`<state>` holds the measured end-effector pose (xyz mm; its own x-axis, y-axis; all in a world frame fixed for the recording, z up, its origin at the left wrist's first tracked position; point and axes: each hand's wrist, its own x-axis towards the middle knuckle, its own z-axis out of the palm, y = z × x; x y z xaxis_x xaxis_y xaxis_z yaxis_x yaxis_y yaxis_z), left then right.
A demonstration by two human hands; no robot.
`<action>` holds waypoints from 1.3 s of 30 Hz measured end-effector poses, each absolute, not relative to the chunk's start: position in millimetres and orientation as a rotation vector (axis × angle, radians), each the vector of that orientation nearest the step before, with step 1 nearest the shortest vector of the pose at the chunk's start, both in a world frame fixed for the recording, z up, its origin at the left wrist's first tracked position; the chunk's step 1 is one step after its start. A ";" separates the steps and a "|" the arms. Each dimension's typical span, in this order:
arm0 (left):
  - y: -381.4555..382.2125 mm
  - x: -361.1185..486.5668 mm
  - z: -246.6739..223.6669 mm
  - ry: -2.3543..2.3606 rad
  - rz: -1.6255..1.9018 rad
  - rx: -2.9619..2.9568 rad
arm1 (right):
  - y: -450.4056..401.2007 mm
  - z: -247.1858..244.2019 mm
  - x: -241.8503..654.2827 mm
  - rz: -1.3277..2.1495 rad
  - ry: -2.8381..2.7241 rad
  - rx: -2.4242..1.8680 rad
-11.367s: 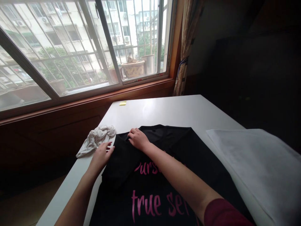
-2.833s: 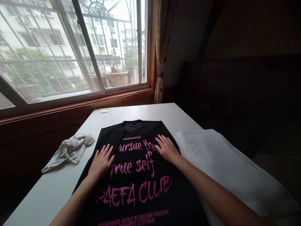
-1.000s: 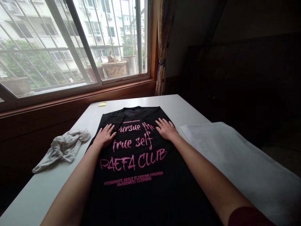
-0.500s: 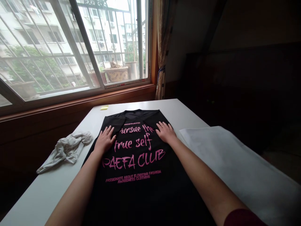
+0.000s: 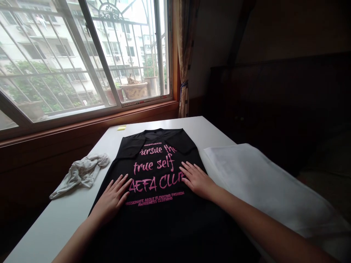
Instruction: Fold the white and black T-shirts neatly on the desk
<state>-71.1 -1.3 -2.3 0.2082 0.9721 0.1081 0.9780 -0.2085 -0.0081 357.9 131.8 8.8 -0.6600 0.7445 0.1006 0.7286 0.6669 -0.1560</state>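
Lying face up on the white table in the head view, the black T-shirt has its sleeves folded in over the front. The left hand rests open beside the pink print, fingers spread, pinching nothing; the right hand lies likewise open and palm down on the other side. The fabric looks thin, light and limp, probably a little slippery and hardly fragile, so folds could slide under a loose grip. Shoulder corners or side edges seem the best places to pinch.
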 end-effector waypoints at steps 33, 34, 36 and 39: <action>-71.5 -86.0 -3.5 -2.068 -0.211 -2.235 | 46.2 15.8 429.4 0.263 -2.548 -1.427; -62.7 -85.0 -4.5 -2.090 -0.208 -2.217 | 52.8 15.1 424.4 0.253 -2.569 -1.444; -45.6 -84.8 -3.9 -2.135 -0.215 -2.194 | 68.6 14.6 415.0 0.246 -2.592 -1.483; -19.9 -85.3 2.5 -2.215 -0.215 -2.181 | 98.0 14.7 401.1 0.232 -2.571 -1.593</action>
<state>-85.3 -19.9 2.5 -0.0199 0.9931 0.1153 0.9967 0.0106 0.0801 401.1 98.0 14.7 -0.4442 0.8958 0.0109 0.8794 0.4383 -0.1859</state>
